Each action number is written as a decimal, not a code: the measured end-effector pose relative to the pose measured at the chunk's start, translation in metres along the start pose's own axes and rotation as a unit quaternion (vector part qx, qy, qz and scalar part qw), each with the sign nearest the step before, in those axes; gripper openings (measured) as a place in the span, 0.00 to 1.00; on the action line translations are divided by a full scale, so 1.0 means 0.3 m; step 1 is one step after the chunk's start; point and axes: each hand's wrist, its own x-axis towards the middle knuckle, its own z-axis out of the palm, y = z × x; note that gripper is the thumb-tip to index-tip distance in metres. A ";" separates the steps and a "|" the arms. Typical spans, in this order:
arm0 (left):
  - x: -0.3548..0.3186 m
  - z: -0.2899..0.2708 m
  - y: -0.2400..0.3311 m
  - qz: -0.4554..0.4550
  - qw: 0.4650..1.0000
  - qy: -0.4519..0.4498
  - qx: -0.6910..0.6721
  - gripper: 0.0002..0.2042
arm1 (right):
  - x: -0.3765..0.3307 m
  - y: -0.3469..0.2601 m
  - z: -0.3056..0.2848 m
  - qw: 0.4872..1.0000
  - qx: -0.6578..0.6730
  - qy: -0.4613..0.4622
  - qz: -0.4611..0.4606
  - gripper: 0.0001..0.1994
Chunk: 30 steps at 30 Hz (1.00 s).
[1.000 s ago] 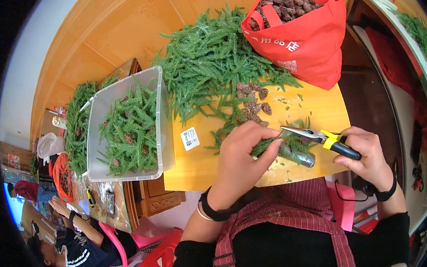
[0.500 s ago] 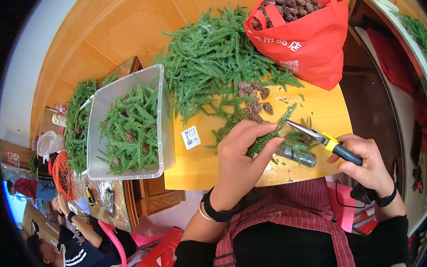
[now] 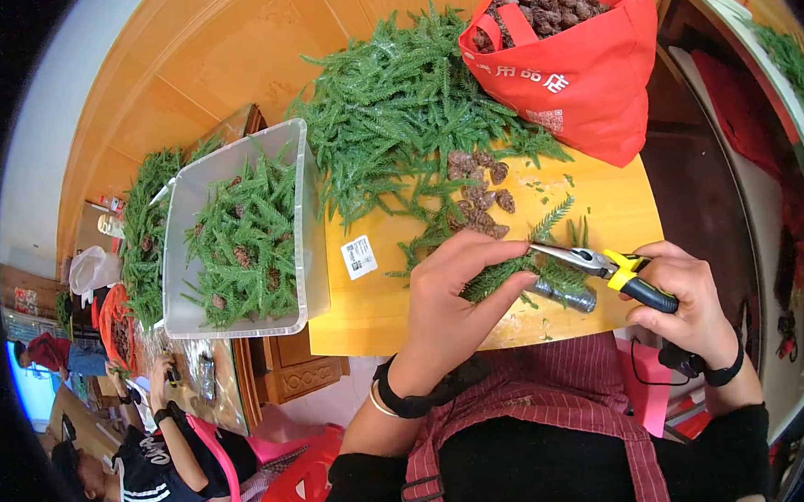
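My left hand (image 3: 478,288) pinches a green artificial pine sprig (image 3: 497,275) between thumb and fingers. In my right hand (image 3: 685,293) are long-nose pliers (image 3: 620,273) with yellow and black handles. The pliers' tips touch the sprig near my left fingertips; whether they grip a wire there is too small to tell. Just beyond my left hand lie several brown pine cones (image 3: 483,191). Under the pliers, more green sprigs rest by a dark cylindrical roll (image 3: 566,296) on the yellow table (image 3: 616,210).
Loose pine sprigs (image 3: 393,104) are heaped at the table's back. A red bag (image 3: 575,75) full of pine cones stands back right. On the left, a clear plastic bin (image 3: 309,229) holds sprigs with cones. A white label (image 3: 359,257) lies nearby. Another person (image 3: 170,449) sits at a table far left.
The pliers have moved slightly left, their tips now closer to my left fingertips. At far left, the other person's hands have moved apart, and one now holds a tool.
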 end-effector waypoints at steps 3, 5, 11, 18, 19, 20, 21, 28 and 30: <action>-0.001 -0.002 -0.004 0.005 1.000 -0.002 -0.003 0.12 | 0.001 0.004 -0.004 1.000 -0.004 -0.008 -0.004 0.19; -0.002 -0.002 -0.006 0.012 1.000 -0.004 -0.003 0.12 | -0.001 0.007 -0.005 1.000 0.002 -0.008 -0.006 0.19; 0.005 -0.003 -0.008 0.001 0.999 -0.024 -0.040 0.11 | -0.004 0.018 -0.006 1.000 0.000 -0.006 -0.014 0.19; 0.016 -0.016 -0.032 0.000 0.996 -0.027 -0.079 0.09 | 0.007 0.024 -0.013 0.999 0.015 -0.020 -0.041 0.23; 0.018 -0.018 -0.033 0.022 0.998 -0.029 -0.060 0.10 | 0.007 0.027 -0.018 0.999 0.015 -0.020 -0.041 0.23; 0.019 -0.019 -0.034 0.022 0.998 -0.029 -0.060 0.10 | 0.007 0.031 -0.026 0.998 0.025 -0.046 -0.037 0.23; 0.018 -0.019 -0.036 0.044 0.998 -0.027 -0.027 0.10 | 0.008 0.034 -0.035 0.996 0.035 -0.071 -0.033 0.23; 0.032 -0.023 -0.043 0.141 0.989 -0.039 0.036 0.12 | 0.043 0.035 -0.100 0.977 0.090 -0.192 0.034 0.20; 0.038 -0.022 -0.042 0.159 0.986 -0.042 0.027 0.12 | 0.045 0.049 -0.113 0.952 0.139 -0.264 0.071 0.16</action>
